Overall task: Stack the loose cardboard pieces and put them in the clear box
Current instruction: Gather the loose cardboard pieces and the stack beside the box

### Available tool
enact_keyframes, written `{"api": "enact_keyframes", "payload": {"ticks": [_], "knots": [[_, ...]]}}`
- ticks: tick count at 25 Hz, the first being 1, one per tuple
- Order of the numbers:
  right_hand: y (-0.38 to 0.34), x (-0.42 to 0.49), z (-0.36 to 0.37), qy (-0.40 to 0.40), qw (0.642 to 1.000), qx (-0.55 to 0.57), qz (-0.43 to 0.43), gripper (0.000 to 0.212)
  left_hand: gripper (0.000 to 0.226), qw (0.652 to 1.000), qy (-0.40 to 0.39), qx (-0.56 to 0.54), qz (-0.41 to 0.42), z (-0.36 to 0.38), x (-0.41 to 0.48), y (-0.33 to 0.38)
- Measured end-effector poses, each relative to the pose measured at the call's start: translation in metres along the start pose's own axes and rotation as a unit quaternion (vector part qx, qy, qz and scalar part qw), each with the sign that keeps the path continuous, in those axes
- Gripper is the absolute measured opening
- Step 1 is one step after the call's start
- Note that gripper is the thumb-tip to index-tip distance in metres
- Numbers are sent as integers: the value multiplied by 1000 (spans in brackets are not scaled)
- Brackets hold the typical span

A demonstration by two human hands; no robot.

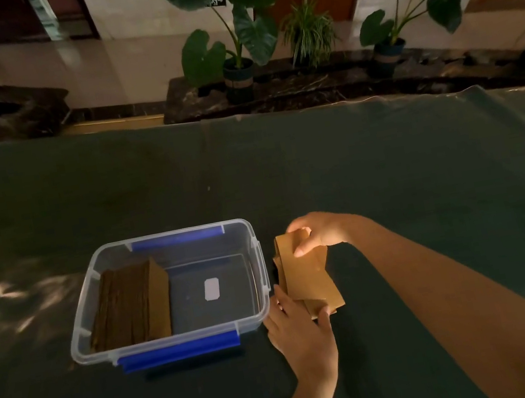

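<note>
A clear plastic box (250,235) with blue latches stands on the dark table, left of my hands. Inside it, a row of brown cardboard pieces (130,308) leans against its left wall; the right half of its floor shows a white label. Just right of the box lies a small stack of loose cardboard pieces (309,278), slightly fanned. My left hand (298,328) grips the stack's near end from the left. My right hand (318,231) pinches the far end from above, thumb on top.
A dark green cloth (353,166) covers the wide table. Beyond its far edge a dark stone ledge (304,84) carries several potted plants. Patches of light fall on the cloth at the left.
</note>
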State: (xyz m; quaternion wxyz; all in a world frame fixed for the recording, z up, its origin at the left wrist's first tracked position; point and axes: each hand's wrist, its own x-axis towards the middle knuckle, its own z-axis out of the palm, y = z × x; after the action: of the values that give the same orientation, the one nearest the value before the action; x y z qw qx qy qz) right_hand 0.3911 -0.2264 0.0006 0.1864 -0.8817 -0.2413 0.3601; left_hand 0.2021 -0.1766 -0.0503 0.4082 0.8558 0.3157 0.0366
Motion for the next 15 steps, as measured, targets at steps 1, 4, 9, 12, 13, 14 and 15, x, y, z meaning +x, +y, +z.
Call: {"api": "enact_keyframes", "payload": {"ticks": [1, 4, 9, 12, 13, 14, 15], "knots": [[-1, 2, -2, -15, 1000, -6, 4, 53, 86, 1000, 1, -1, -2, 2, 1, 0], [-7, 9, -7, -66, 996, -61, 12, 60, 87, 1000, 1, -1, -5, 5, 3, -4], [-7, 1, -12, -98, 989, -105, 40, 59, 89, 999, -10, -10, 41, 1, 3, -9], [12, -28, -8, -43, 997, -67, 10, 46, 95, 998, -19, -24, 47, -2, -5, -16], [22, -42, -3, -17, 1000, -18, -3, 40, 97, 998, -28, -44, 38, -3, -6, -17], [32, -57, 5, 10, 999, 43, -14, 36, 98, 995, -51, -79, 31, -4, -8, -18], [44, -71, 15, 38, 993, 107, -16, 36, 97, 988, -88, -126, 31, -5, -12, -16]]}}
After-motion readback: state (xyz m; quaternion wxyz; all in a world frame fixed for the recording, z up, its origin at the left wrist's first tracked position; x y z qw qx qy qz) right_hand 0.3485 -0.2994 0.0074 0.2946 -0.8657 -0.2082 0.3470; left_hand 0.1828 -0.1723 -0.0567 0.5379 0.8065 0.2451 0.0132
